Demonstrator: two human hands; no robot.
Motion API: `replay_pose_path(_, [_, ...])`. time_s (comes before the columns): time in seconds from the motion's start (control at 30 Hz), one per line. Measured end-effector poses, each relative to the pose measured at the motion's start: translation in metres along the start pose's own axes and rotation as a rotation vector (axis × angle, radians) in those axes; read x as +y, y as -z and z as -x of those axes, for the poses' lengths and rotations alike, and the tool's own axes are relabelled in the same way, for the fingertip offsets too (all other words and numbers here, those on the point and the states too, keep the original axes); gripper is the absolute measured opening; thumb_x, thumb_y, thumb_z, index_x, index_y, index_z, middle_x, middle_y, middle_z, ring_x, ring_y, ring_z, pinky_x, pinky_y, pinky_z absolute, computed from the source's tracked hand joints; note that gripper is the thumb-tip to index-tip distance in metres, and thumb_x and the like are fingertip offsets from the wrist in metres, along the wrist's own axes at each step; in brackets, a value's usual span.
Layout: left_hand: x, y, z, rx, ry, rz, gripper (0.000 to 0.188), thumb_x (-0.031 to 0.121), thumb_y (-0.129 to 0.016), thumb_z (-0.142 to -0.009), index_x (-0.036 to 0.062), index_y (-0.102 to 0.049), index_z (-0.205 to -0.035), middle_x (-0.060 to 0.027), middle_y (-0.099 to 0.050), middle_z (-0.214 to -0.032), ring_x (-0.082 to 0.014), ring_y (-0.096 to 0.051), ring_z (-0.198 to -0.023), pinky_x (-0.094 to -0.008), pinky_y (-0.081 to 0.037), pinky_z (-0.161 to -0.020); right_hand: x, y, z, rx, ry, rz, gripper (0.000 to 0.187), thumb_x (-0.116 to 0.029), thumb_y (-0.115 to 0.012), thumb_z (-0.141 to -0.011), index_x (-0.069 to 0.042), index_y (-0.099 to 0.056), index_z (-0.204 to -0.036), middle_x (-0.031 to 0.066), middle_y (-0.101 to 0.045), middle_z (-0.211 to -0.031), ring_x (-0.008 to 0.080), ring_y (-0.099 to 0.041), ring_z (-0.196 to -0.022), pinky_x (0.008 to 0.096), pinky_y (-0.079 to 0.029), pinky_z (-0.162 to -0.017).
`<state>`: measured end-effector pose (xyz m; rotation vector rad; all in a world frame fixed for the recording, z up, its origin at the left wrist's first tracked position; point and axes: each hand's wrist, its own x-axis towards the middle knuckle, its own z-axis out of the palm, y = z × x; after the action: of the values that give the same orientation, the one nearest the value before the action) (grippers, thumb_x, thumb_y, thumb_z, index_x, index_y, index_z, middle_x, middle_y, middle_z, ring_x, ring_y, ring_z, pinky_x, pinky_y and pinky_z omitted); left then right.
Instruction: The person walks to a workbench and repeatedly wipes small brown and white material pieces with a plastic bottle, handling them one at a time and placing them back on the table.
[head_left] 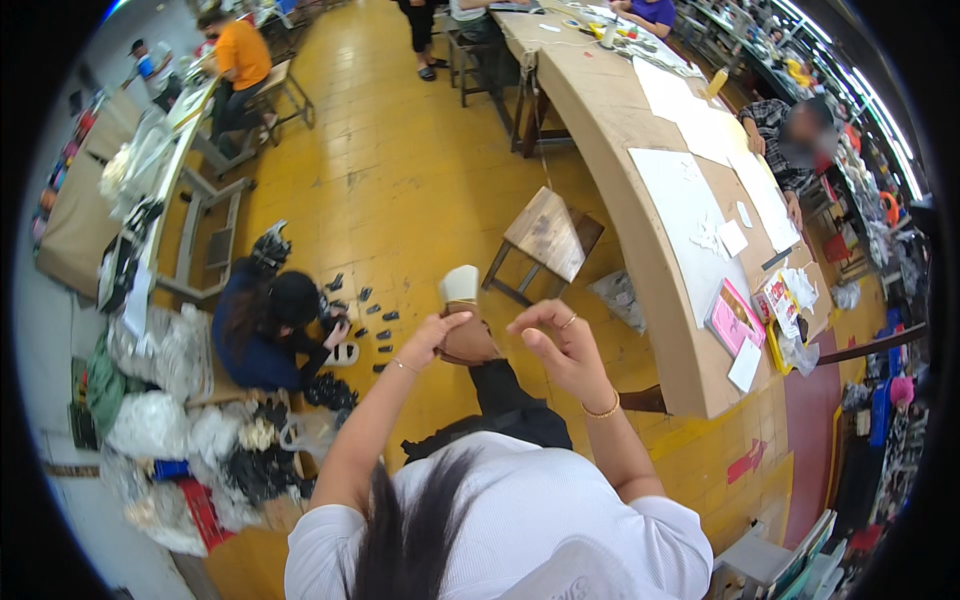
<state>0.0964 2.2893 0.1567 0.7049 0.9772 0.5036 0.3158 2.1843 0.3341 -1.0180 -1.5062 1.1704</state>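
Left hand (pixel 428 340) gripped a brown shoe piece (pixel 468 347)

The shoe piece sat at twelve o'clock from the chest, clasped with the thumb across its upper side, seemingly for steadiness. At its three o'clock, the right hand (pixel 572 368) was half open, fingers curled, thumb apart, nothing visible inside. Dark pieces (pixel 366 294) stood spaced on the floor at nine o'clock, perhaps for easy counting. The brown part looked smooth and rounded, its end cream; distance left its material uncertain. At one o'clock, the stool (pixel 545 232) showed streaky wood.

Workshop, long worktable (pixel 640 230), wooden stool (pixel 545 232), seated worker (pixel 243 58)
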Motion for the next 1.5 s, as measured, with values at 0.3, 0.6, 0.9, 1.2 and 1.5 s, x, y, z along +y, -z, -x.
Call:
replay_pose_path(0.3, [0.053,0.244,-0.139,0.547,0.106,-0.122,0.046,0.025,-0.074,-0.083,-0.0004,-0.060,-0.119,-0.0105,-0.068,-0.106,-0.0197,-0.066,-0.094,-0.0328,-0.052,-0.083,-0.106,0.013,-0.338,-0.336,0.962,-1.097,0.047,-0.043,-0.057,-0.094,-0.006,-0.050,-0.123,0.0189,-0.063,-0.103,0.0301,-0.058,-0.098,0.0423,-0.045,-0.087])
replay_pose_path(0.6, [0.115,0.339,-0.236,0.706,0.348,-0.110,0.044,0.023,-0.073,-0.083,-0.0012,-0.061,-0.116,-0.0109,-0.068,-0.104,-0.0201,-0.066,-0.093,-0.0327,-0.052,-0.082,-0.062,0.026,-0.631,-0.424,0.840,-1.191,0.040,-0.043,-0.055,-0.096,-0.017,-0.050,-0.125,0.0162,-0.064,-0.099,0.0283,-0.054,-0.095,0.0394,-0.041,-0.085])
replay_pose_path(0.9, [0.463,0.508,-0.496,0.598,0.054,-0.463,0.042,0.022,-0.073,-0.082,-0.0020,-0.062,-0.114,-0.0112,-0.068,-0.102,-0.0205,-0.065,-0.092,-0.0327,-0.051,-0.081,-0.039,0.098,-0.897,-0.275,0.617,-1.249,0.035,-0.042,-0.053,-0.097,-0.027,-0.050,-0.128,0.0135,-0.064,-0.095,0.0265,-0.050,-0.091,0.0365,-0.037,-0.083])
replay_pose_path(1.2, [0.705,0.547,-0.774,0.471,-0.099,-0.601,0.038,0.018,-0.070,-0.080,-0.0027,-0.065,-0.112,-0.0144,-0.070,-0.100,-0.0243,-0.066,-0.090,-0.0340,-0.051,-0.078,0.037,0.101,-1.196,0.021,1.248,-1.342,0.028,-0.038,-0.056,-0.097,-0.040,-0.053,-0.125,0.0106,-0.065,-0.090,0.0254,-0.048,-0.089,0.0329,-0.035,-0.080])
replay_pose_path(1.5, [0.755,0.714,-0.817,0.747,0.214,-0.297,0.039,0.016,-0.069,-0.082,-0.0039,-0.064,-0.115,-0.0162,-0.070,-0.100,-0.0274,-0.067,-0.091,-0.0352,-0.051,-0.080,0.091,0.153,-1.462,-0.179,1.109,-1.339,0.040,-0.049,-0.054,-0.093,-0.029,-0.051,-0.128,0.0149,-0.064,-0.099,0.0259,-0.051,-0.087,0.0375,-0.039,-0.080])
